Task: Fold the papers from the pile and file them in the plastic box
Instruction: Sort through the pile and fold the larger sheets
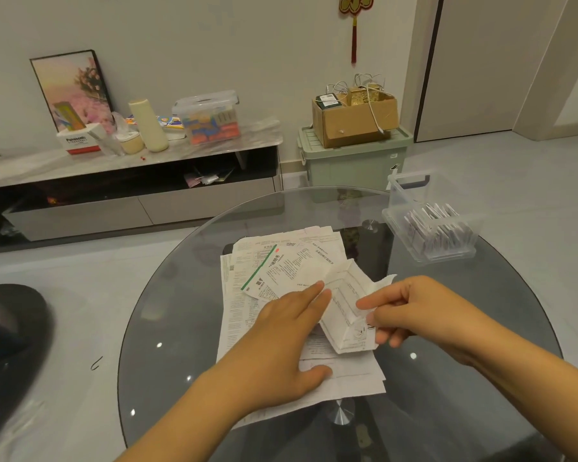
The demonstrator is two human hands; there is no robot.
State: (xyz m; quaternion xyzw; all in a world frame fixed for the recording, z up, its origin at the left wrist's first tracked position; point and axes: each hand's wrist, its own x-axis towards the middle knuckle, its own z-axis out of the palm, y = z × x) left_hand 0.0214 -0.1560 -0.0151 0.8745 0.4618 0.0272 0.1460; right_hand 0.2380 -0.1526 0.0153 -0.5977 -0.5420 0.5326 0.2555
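A pile of printed white papers [247,315] lies in the middle of a round glass table [167,328]. My right hand [411,311] pinches a creased, partly folded sheet [344,305] and lifts its right edge above the pile. My left hand [287,335] lies flat with straight fingers; its fingertips press the left edge of that sheet and its thumb rests on the pile. A clear plastic box [431,225] stands at the far right of the table, with several folded papers standing on edge inside it.
A dark chair [10,335] sits at the left of the table. Beyond the table are a low cabinet [131,181] with clutter on top and a green storage bin [354,161] carrying a cardboard box [354,118].
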